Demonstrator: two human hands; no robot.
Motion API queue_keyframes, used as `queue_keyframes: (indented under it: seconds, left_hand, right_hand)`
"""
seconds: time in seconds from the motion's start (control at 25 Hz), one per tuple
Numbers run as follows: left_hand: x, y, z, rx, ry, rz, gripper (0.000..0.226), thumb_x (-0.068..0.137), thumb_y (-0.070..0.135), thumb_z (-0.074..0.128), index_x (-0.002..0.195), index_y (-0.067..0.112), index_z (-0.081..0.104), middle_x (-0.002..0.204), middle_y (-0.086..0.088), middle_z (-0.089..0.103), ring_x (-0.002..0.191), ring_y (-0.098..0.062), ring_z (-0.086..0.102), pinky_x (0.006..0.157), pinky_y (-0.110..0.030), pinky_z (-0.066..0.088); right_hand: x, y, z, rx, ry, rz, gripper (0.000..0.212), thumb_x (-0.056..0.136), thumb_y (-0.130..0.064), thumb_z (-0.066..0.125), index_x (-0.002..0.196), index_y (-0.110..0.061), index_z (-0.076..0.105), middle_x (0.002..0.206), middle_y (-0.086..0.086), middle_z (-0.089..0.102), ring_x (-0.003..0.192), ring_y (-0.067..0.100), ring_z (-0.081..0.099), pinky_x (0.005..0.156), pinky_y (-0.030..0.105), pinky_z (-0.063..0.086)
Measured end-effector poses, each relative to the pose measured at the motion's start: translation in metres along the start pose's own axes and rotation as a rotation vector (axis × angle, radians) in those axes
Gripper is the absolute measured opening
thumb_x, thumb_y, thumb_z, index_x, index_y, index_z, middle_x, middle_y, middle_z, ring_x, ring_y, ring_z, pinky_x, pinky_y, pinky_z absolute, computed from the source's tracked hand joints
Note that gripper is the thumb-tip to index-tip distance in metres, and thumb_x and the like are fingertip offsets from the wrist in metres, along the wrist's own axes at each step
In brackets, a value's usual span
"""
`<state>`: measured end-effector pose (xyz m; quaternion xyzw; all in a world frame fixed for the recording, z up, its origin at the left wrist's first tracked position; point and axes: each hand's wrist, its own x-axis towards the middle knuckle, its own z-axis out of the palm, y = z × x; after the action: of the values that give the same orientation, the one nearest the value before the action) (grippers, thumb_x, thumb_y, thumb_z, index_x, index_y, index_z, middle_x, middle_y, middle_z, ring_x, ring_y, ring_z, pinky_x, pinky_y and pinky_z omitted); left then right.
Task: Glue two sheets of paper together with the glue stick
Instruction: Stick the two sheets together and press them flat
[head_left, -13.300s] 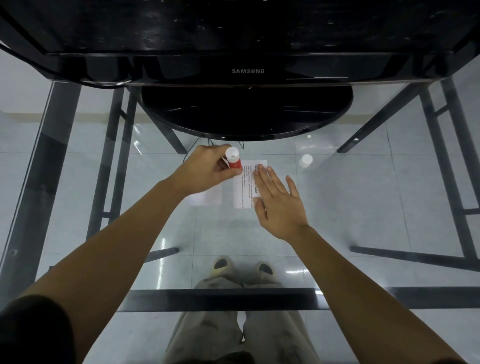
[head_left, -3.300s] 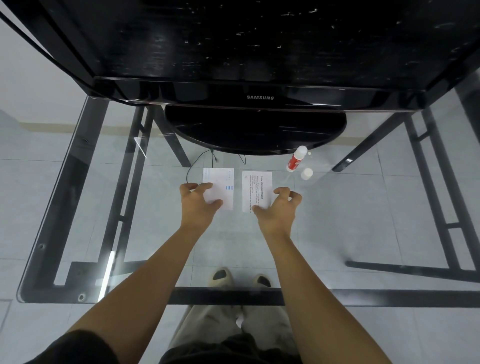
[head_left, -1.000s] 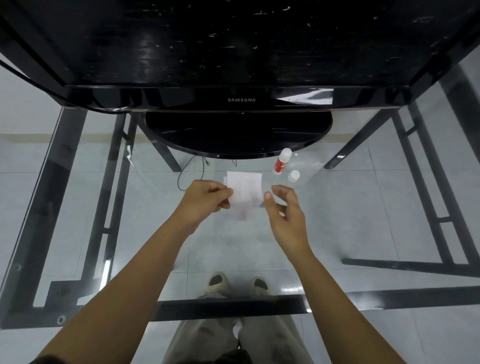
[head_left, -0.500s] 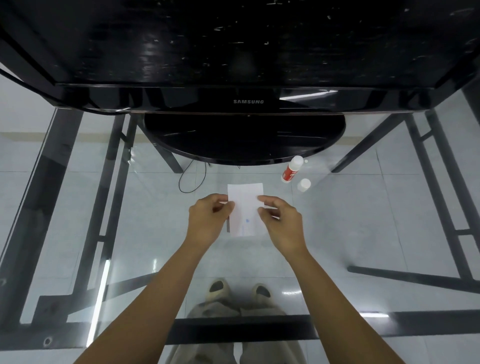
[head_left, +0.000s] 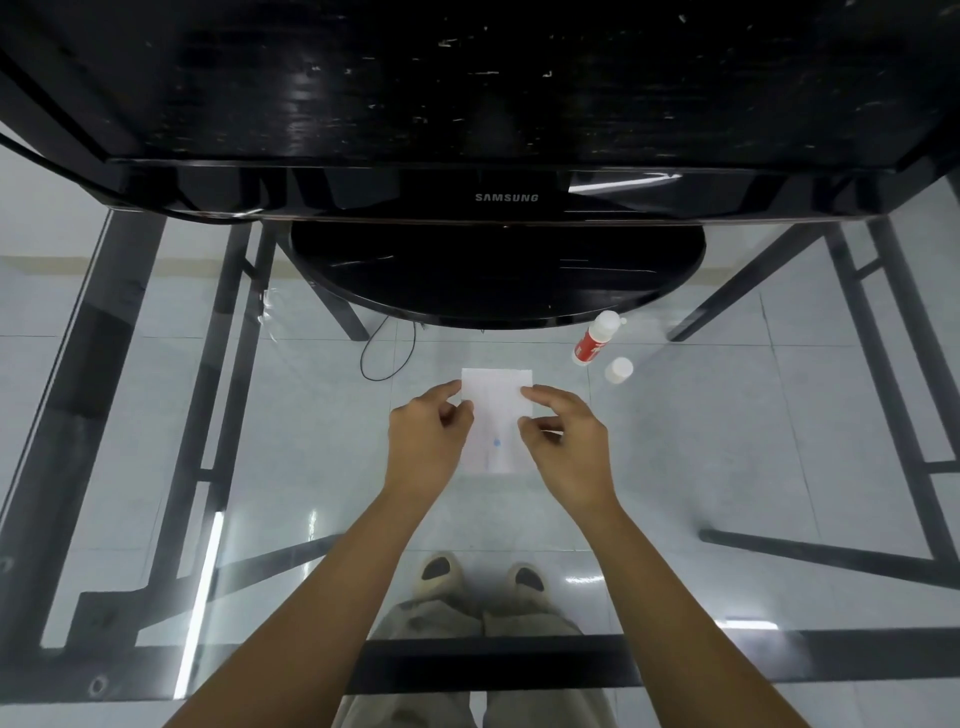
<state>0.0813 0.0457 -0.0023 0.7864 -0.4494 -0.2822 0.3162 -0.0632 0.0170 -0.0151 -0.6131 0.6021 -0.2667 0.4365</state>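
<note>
The left hand (head_left: 426, 447) pinches the paper's (head_left: 496, 415) left edge, and the right hand (head_left: 563, 447) pinches its right edge – likely to line the sheets up. Right of the paper, near the glass counter's (head_left: 727, 441) back, lie the glue stick (head_left: 595, 338) and its cap (head_left: 618, 370) – set aside, hands free.

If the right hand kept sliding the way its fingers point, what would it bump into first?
The right hand points up and left across the stacked paper sheets it already touches. Past them, the left hand's fingertips probably come first, though depth is unclear.
</note>
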Motion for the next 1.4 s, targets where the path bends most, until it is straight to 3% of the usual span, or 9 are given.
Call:
queue_keyframes:
  seconds: [0.08,0.36,0.68,1.0,1.4]
  left_hand:
    - [0.0018,-0.001,-0.0001,0.008,-0.008,-0.003,0.03,0.087,0.01,0.058,0.117,0.006,0.061,0.05,0.002,0.05,0.044,-0.008,0.044,0.059,0.005,0.034]
    - [-0.0018,-0.0011,0.0004,-0.029,-0.01,-0.015,0.031,0.088,0.012,0.059,0.118,0.006,0.061,0.06,0.0,0.058,0.049,-0.004,0.049,0.06,0.007,0.033]
    - [0.0056,-0.0014,0.0005,-0.026,0.009,0.012,0.028,0.087,0.01,0.059,0.115,0.008,0.063,0.058,-0.002,0.057,0.051,-0.011,0.049,0.06,0.005,0.035]
    - [0.0041,-0.0028,0.0032,-0.027,0.016,-0.023,0.029,0.088,0.013,0.058,0.116,0.009,0.062,0.061,0.001,0.056,0.052,-0.005,0.05,0.061,0.007,0.033]
    - [0.0037,-0.0017,0.0042,0.001,0.023,0.003,0.029,0.088,0.011,0.058,0.116,0.007,0.062,0.06,-0.002,0.057,0.053,-0.011,0.049,0.06,0.006,0.034]
  right_hand:
    - [-0.0011,0.0,0.0011,-0.009,-0.005,-0.019,0.03,0.083,-0.006,0.064,0.11,-0.016,0.063,0.124,0.003,0.059,0.088,0.011,0.061,0.077,0.0,0.042]
    - [-0.0013,0.0014,0.0016,-0.008,0.002,-0.003,0.031,0.084,-0.006,0.062,0.114,-0.014,0.062,0.126,0.003,0.059,0.084,0.007,0.058,0.077,-0.002,0.039]
    - [-0.0003,0.0028,0.0027,0.002,-0.012,0.014,0.033,0.085,-0.009,0.062,0.117,-0.016,0.059,0.128,0.002,0.057,0.084,0.003,0.056,0.074,-0.003,0.038]
    - [0.0047,0.0055,0.0037,-0.049,-0.024,-0.005,0.036,0.086,-0.009,0.061,0.121,-0.014,0.057,0.129,0.004,0.056,0.089,0.007,0.056,0.07,-0.005,0.036]
    - [0.0055,0.0044,0.0045,-0.096,-0.029,-0.009,0.037,0.086,-0.01,0.061,0.122,-0.013,0.056,0.131,0.004,0.056,0.097,0.016,0.062,0.07,-0.005,0.036]
